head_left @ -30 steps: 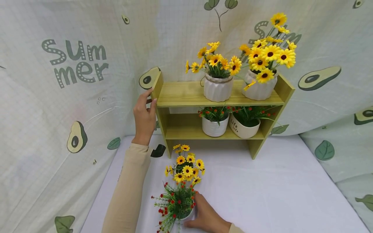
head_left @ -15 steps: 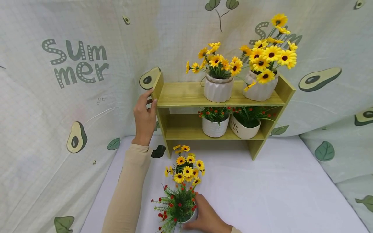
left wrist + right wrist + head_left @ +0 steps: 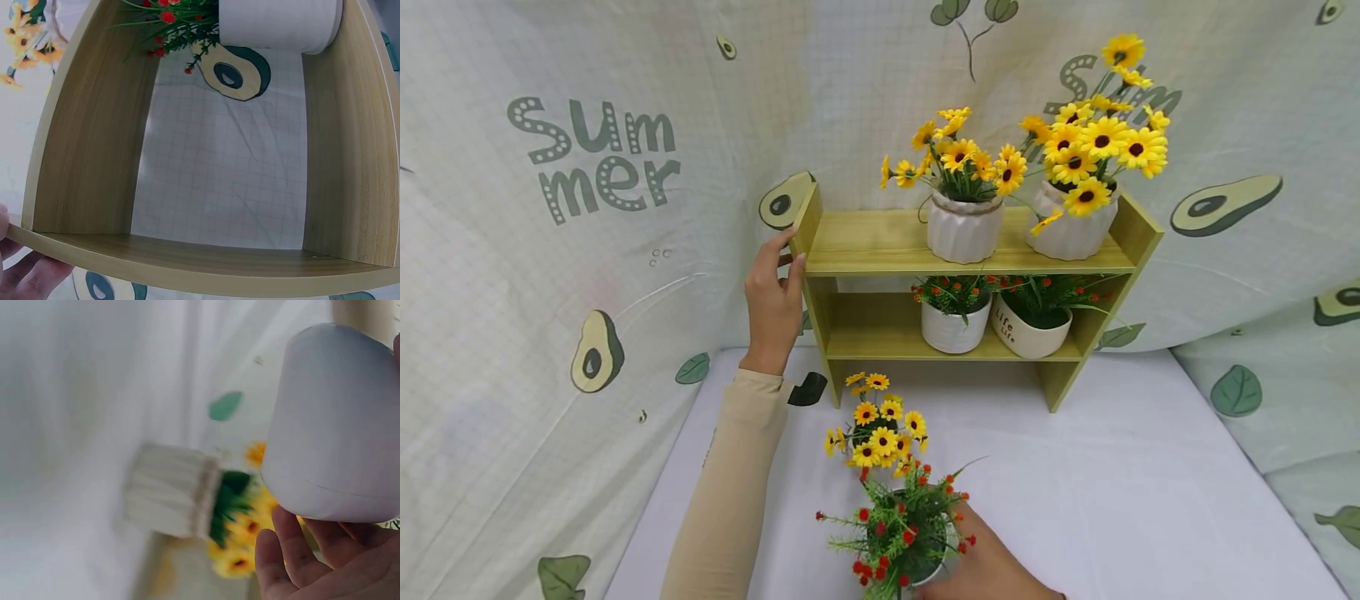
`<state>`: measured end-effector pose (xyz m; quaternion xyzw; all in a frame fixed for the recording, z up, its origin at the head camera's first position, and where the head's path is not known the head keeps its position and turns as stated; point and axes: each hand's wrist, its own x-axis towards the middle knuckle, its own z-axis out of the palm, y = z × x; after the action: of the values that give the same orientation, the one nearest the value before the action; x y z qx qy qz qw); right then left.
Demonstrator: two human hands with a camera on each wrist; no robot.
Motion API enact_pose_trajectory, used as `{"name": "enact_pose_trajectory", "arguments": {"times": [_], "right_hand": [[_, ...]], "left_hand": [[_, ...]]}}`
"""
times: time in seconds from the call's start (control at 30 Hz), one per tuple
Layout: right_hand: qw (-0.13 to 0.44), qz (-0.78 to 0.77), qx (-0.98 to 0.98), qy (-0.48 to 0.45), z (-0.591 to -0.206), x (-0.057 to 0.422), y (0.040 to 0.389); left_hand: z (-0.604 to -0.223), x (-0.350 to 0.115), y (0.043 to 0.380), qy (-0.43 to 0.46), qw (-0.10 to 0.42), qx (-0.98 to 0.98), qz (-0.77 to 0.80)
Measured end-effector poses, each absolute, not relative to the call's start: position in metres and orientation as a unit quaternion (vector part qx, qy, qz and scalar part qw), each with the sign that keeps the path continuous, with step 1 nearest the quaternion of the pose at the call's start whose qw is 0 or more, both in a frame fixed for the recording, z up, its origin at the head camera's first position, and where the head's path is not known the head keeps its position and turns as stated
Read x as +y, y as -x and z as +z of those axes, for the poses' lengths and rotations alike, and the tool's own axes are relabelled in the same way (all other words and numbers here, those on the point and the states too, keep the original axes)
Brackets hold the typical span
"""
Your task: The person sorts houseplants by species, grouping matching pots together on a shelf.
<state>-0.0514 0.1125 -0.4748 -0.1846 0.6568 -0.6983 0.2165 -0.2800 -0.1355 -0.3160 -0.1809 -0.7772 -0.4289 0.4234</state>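
My left hand (image 3: 772, 304) grips the left side panel of the small two-tier wooden shelf (image 3: 868, 242), thumb in front and fingers on the outer side. In the left wrist view its fingertips (image 3: 40, 275) show at the panel's edge. My right hand (image 3: 992, 562) holds a white pot of red-flowered greenery (image 3: 906, 529) from its right side. The right wrist view shows the smooth white pot (image 3: 334, 431) raised off the table between thumb and fingers. Just beyond it, a pot of yellow daisies (image 3: 883, 437) stands on the table before the shelf's left leg.
Two ribbed white pots (image 3: 966, 233) with yellow flowers stand on the upper board, middle and right. Below them, a round white pot (image 3: 955, 325) and an oval lettered planter (image 3: 1032, 329) hold red-flowered plants. Avocado-print cloth (image 3: 625, 308) hangs behind and at both sides of the white table (image 3: 1120, 483).
My right hand has lifted the red-flowered pot off the table and shifted it a little to the right. The left hand stays on the shelf's side panel.
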Motion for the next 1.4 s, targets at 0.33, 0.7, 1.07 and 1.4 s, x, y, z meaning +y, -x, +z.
{"name": "enact_pose_trajectory", "arguments": {"times": [0.33,0.7,1.07,1.4], "right_hand": [[-0.007,-0.501,0.855,0.138,-0.43,0.127,0.076],[-0.126,-0.523,0.828,0.159,-0.394,0.11,0.137],[-0.199,-0.444,0.867,0.107,-0.409,0.084,0.194],[-0.247,-0.386,0.883,0.102,-0.414,0.066,0.228]], "left_hand": [[-0.315,-0.136,0.278,0.18,0.421,-0.778,-0.43],[-0.316,-0.136,0.279,0.178,0.423,-0.779,-0.428],[-0.315,-0.134,0.281,0.186,0.427,-0.772,-0.432],[-0.316,-0.135,0.278,0.184,0.426,-0.775,-0.43]]}}
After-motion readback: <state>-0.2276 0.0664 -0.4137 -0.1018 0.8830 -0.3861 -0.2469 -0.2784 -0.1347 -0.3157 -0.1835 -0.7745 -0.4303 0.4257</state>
